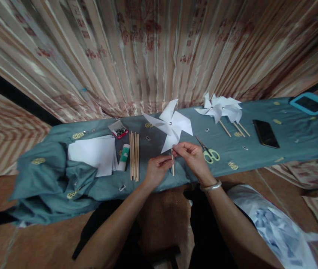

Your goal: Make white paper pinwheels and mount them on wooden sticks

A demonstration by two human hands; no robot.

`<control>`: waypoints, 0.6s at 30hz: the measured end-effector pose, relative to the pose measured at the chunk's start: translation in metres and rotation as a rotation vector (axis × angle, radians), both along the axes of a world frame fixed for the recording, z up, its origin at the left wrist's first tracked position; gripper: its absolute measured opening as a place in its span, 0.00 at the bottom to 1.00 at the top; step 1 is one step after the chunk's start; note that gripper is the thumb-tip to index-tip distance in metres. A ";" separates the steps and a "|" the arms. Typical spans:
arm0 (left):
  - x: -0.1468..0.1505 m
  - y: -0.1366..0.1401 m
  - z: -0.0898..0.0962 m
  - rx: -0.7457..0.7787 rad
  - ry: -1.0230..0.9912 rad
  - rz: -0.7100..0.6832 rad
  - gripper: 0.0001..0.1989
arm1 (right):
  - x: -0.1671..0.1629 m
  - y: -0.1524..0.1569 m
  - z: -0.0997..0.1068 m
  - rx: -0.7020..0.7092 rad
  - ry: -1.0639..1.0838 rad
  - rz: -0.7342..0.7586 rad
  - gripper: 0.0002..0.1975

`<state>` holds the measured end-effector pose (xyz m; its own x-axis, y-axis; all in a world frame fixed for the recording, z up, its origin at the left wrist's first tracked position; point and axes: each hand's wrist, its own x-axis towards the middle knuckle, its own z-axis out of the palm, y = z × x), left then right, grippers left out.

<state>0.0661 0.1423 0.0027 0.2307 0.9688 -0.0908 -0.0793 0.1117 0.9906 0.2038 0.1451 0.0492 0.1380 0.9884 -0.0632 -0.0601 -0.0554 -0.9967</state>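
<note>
A white paper pinwheel (170,124) with a silver pin at its centre stands above the cloth on a wooden stick (172,170). My left hand (159,169) pinches that stick from the left, fingertips closed round it. From the right, my right hand (190,154) grips the stick's upper part just under the paper blades, thumb and forefinger together. Close by on the right lie scissors (211,155) with light green handles. On the left, a row of loose wooden sticks (134,157) lies beside a green and white glue stick (123,157).
White paper sheets (92,153) are stacked at the left, near a small red box (119,130) of metal pins. Finished-looking pinwheels (222,107), a black phone (265,133) and a blue-framed tablet (311,103) lie to the right. A plastic bag (273,228) sits on the floor.
</note>
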 end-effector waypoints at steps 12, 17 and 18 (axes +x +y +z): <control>-0.003 -0.005 -0.003 -0.062 -0.007 -0.115 0.10 | 0.068 0.017 0.012 0.280 -0.118 -0.492 0.15; -0.003 -0.006 -0.001 -0.061 -0.007 -0.152 0.09 | 0.073 0.022 0.008 0.232 -0.130 -0.458 0.18; -0.003 -0.006 -0.001 -0.062 -0.007 -0.147 0.09 | 0.072 0.022 0.008 0.214 -0.136 -0.448 0.17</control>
<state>0.0634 0.1367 0.0014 0.3708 0.9170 -0.1474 -0.0647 0.1838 0.9808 0.2759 0.1667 0.0570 0.5440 0.8191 0.1820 0.1000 0.1520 -0.9833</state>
